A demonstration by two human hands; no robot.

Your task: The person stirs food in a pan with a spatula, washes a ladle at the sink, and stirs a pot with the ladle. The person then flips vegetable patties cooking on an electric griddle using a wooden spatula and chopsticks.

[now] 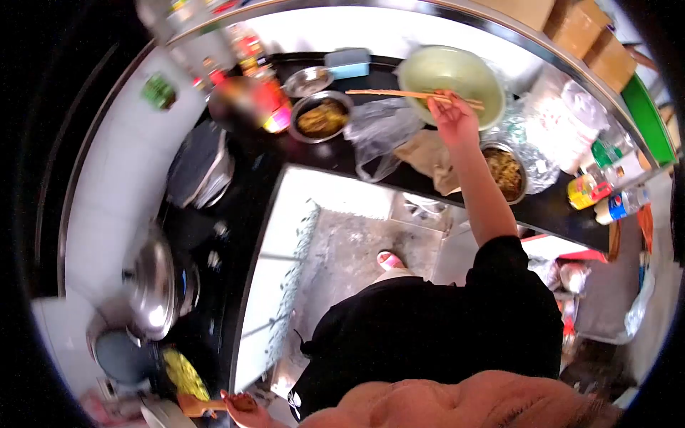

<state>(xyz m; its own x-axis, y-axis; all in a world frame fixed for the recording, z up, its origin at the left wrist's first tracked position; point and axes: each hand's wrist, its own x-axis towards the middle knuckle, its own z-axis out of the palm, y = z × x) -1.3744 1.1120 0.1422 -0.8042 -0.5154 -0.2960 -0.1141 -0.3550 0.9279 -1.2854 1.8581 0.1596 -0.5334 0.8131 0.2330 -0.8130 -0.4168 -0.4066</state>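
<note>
My right hand is closed around a pair of chopsticks, held level in front of a large pale green basin. Just left of it, a steel bowl holds yellow-brown food. A crumpled clear plastic bag and a brown cloth-like piece lie below the chopsticks. Beside my right forearm sits another bowl of brown food. Low at the left, my left hand grips a wooden spatula, close to something yellow-green whose kind is unclear.
A dark counter bends around me. On its left stretch stand a shiny metal lid and a dark covered item. Bottles crowd the back corner, and more bottles stand at the right end. A shelf edge runs overhead.
</note>
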